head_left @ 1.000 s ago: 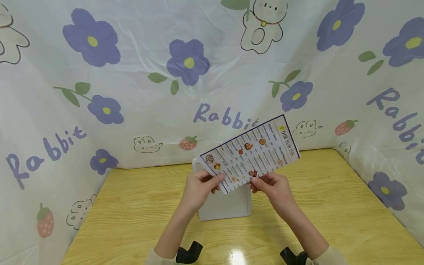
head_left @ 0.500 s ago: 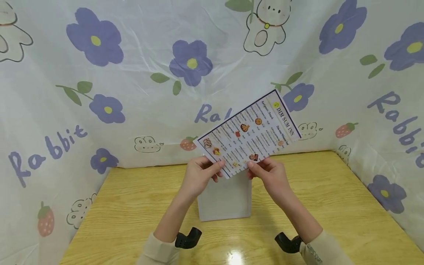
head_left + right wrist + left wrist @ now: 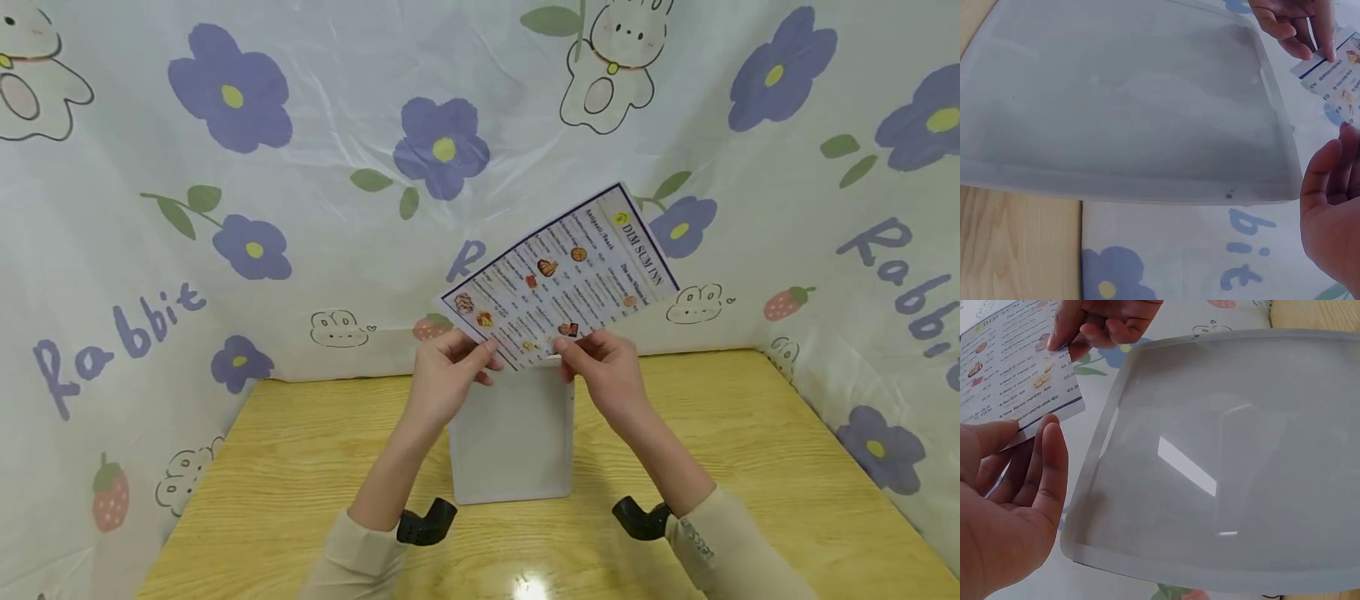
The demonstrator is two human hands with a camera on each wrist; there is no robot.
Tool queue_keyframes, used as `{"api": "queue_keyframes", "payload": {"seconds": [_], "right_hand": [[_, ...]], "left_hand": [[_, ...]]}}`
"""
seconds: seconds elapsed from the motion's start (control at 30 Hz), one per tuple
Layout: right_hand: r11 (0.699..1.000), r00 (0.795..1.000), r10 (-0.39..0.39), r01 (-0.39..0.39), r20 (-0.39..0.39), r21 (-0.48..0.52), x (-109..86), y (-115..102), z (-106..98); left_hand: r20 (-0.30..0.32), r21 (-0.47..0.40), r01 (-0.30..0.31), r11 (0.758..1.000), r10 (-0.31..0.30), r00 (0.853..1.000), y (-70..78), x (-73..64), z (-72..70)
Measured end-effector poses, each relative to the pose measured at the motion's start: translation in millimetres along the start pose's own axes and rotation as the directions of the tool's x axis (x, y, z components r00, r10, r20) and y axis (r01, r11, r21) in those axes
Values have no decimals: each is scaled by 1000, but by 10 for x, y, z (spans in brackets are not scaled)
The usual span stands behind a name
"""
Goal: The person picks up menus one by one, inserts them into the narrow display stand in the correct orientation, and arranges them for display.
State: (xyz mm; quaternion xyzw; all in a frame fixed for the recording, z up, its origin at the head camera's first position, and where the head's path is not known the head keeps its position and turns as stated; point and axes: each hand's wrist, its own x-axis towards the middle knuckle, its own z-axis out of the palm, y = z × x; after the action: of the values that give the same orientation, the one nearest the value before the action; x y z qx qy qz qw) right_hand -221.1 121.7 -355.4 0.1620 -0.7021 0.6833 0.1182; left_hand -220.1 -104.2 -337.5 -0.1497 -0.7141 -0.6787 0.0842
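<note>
A printed menu sheet [image 3: 562, 275], headed "DIM SUM INN" with small food pictures, is held up in the air, tilted with its heading toward the upper right. My left hand [image 3: 442, 375] pinches its lower left corner, thumb in front. The lower edge, further right, is pinched by my right hand [image 3: 607, 375]. Behind and below the menu stands a white framed board [image 3: 512, 442], its top partly covered by the sheet and hands. In the left wrist view the board's glossy face [image 3: 1241, 456] shows bright reflections; both hands are beside its edge there.
The board stands on a wood-grain table [image 3: 330, 467]. A white curtain [image 3: 315, 250] printed with purple flowers, rabbits and strawberries encloses the table's back and sides. Black wrist mounts [image 3: 427, 523] stick out from both forearms.
Both hands have raised the menu, baring more of the board below it. The sheet faces me more fully now. Both grips stay the same.
</note>
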Motion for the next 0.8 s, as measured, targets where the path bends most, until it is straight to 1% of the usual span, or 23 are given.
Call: {"api": "queue_keyframes", "payload": {"seconds": [0.17, 0.23, 0.33, 0.43, 0.57, 0.7, 0.8], "right_hand": [[999, 1000, 6, -7, -14, -52, 107, -10, 4], [997, 1000, 12, -13, -18, -70, 140, -9, 9], [996, 1000, 14, -16, -27, -93, 174, -15, 21], [993, 999, 20, -24, -35, -114, 209, -9, 26], [988, 999, 22, -28, -43, -150, 241, -1, 21], [983, 998, 38, -46, -46, -180, 249, 23, 7], [982, 997, 61, -68, -45, -174, 251, 50, 2]], "left_hand": [[-47, 57, -11, 998, 14, 999, 36, 97, -10], [-68, 69, -10, 998, 15, 998, 41, 118, -19], [-79, 90, -27, 996, 34, 996, 36, 138, -36], [-79, 158, -67, 985, 80, 994, 25, 155, -51], [-79, 275, -112, 955, 139, 987, 22, 176, -62], [-79, 335, -120, 935, 155, 985, 22, 208, -64], [-97, 327, -91, 941, 130, 987, 23, 230, -75]]}}
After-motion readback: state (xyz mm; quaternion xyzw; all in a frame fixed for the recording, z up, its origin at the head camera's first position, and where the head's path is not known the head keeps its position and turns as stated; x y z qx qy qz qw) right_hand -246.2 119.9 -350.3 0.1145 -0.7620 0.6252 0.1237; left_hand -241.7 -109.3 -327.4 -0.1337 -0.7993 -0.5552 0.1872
